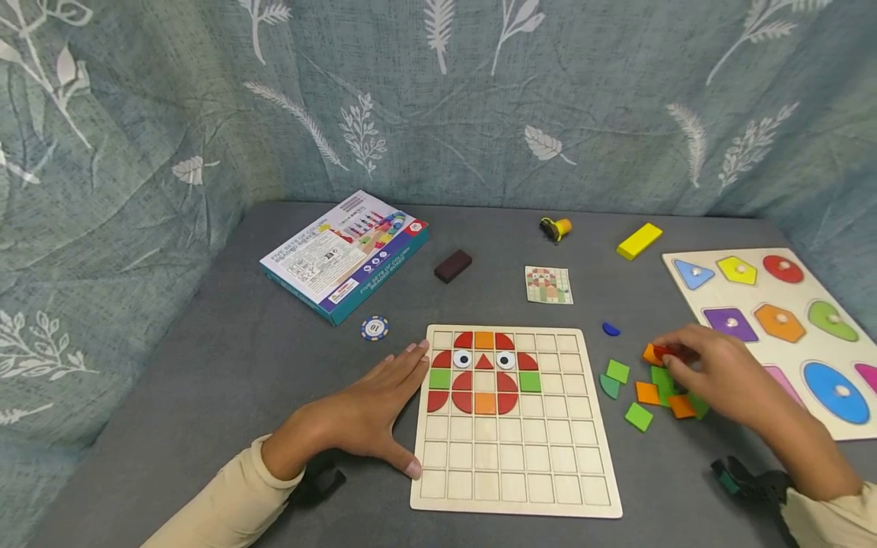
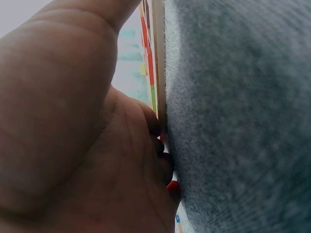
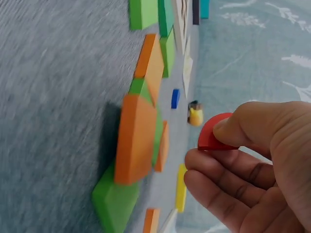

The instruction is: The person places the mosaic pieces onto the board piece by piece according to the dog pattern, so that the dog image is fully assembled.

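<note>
A wooden grid board (image 1: pixel 486 457) lies flat in the middle of the table. Red, orange and green tiles and two eye discs form a pattern in its upper left. My left hand (image 1: pixel 366 403) rests along the board's left edge, fingers and thumb spread and touching it. Between thumb and fingers, my right hand (image 1: pixel 722 373) pinches a red rounded tile (image 3: pixel 208 135), partly covered by the thumb. Below that hand lie loose tiles, among them an orange tile (image 3: pixel 136 141), a light green tile (image 1: pixel 639 417) and a dark green quarter-round tile (image 1: pixel 609 387).
A pattern card (image 1: pixel 548 285) lies beyond the board. Farther back are a boxed set (image 1: pixel 342 255), a dark brown block (image 1: pixel 453 266), a yellow block (image 1: pixel 639 241) and a small yellow-and-black object (image 1: pixel 556 229). A shape puzzle (image 1: pixel 740 285) stands right; a poker chip (image 1: pixel 374 328), left.
</note>
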Motion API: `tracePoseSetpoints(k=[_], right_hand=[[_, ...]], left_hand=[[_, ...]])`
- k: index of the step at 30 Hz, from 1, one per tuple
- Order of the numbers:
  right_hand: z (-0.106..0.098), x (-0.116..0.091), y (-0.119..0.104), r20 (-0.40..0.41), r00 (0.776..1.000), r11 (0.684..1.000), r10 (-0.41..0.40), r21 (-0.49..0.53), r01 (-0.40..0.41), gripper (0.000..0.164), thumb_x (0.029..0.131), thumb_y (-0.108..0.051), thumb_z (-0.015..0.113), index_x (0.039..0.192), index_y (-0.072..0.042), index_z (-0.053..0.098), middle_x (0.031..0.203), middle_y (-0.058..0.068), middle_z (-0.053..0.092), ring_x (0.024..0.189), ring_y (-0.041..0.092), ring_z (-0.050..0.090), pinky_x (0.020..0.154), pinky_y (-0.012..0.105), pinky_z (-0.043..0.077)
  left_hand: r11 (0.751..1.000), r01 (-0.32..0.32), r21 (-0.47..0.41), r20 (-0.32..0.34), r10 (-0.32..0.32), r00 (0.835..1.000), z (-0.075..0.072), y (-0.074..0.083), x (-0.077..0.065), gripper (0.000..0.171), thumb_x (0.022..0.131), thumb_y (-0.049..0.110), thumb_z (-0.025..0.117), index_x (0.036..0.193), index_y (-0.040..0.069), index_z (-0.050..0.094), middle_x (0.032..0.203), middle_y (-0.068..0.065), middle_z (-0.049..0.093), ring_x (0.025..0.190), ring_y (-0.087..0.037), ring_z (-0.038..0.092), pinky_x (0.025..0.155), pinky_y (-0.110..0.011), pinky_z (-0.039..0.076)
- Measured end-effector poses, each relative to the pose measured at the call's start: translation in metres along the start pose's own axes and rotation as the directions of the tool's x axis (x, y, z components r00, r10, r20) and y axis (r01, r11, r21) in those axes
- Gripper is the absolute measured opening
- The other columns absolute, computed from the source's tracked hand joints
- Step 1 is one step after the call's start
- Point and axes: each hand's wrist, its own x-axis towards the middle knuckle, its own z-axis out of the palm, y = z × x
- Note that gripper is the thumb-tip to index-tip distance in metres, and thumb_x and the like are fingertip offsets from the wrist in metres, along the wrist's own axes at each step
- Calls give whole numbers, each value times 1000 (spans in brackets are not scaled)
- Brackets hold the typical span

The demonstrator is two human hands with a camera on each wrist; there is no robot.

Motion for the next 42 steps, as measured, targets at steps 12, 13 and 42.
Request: tracePoseSetpoints(k=[12,13,42], right_hand=[[11,2,-24,-66,987,989,-147,-35,145,21,77,6,74,96,-4,71,90,1,62,77,15,60,68,38,56],[12,3,-25,-66,985,987,-158,-35,156,21,77,5,74,95,-4,71,90,0,62,77,14,59,67,38,56],[35,23,-74,13,953,947,-303,120,299,22,83,4,65,100,-8,73,86,-8,58,73,6,49,60,24,45]], left_hand=[[1000,13,-8,9,-13,1000,2,0,0,135,62,70,78,156,4,5,162,-7,-7,147,-23,-6,117,-46,2],[1000,11,-12,8,-11,1000,3,-1,0,135,63,69,78,156,4,5,162,-7,-6,147,-23,-5,117,-47,2],[1000,10,21,1,-10,1000,1,0,0,137,62,70,78,156,4,4,162,-8,-7,147,-23,-6,117,-46,2]])
